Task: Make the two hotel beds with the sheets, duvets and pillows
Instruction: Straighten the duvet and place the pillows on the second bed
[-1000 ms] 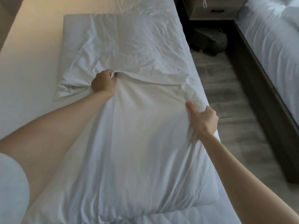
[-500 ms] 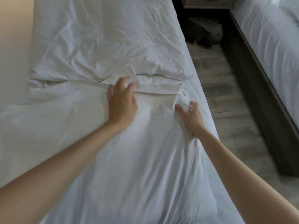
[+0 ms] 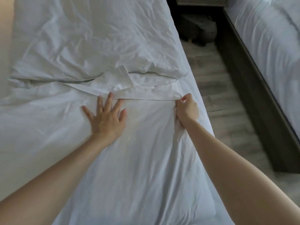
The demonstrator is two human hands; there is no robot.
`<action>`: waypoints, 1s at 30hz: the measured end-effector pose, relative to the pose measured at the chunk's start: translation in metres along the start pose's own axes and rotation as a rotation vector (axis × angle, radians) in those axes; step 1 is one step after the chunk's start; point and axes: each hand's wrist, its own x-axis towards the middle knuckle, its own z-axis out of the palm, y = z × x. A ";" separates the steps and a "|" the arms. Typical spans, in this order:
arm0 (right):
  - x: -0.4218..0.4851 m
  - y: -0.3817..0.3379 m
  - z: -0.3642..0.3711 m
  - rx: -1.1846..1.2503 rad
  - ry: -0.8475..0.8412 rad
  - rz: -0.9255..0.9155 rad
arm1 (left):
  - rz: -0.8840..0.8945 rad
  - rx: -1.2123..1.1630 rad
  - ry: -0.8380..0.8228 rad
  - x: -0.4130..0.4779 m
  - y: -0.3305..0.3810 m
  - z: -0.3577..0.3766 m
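Note:
A white pillow in its case lies lengthwise on the near bed. My left hand presses flat on the pillow with spread fingers, its fingertips at the open end of the case. My right hand grips a bunch of the case fabric at the right corner of that open end. A folded white flap sticks up just beyond. A second, wrinkled white pillow lies further up the bed.
The grey wood floor runs along the bed's right side. A dark bag sits on it near the top. The second bed with white bedding and a dark frame stands at the right.
My left hand let go of the fabric and spread flat on the pillow. My right hand closed on the case's right corner. The case's open end has been drawn straighter across the pillow.

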 end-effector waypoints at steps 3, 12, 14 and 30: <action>-0.015 -0.009 -0.006 -0.118 0.098 -0.188 | -0.019 -0.029 -0.016 -0.001 0.002 0.006; -0.118 0.086 -0.036 0.219 -0.281 0.238 | -0.033 -0.059 -0.118 0.001 0.000 -0.001; -0.133 0.093 -0.037 0.161 -0.310 0.216 | -0.032 -0.062 -0.137 0.000 0.001 -0.005; -0.114 0.084 -0.035 0.014 -0.003 0.040 | 0.122 -0.242 0.038 -0.042 0.009 -0.013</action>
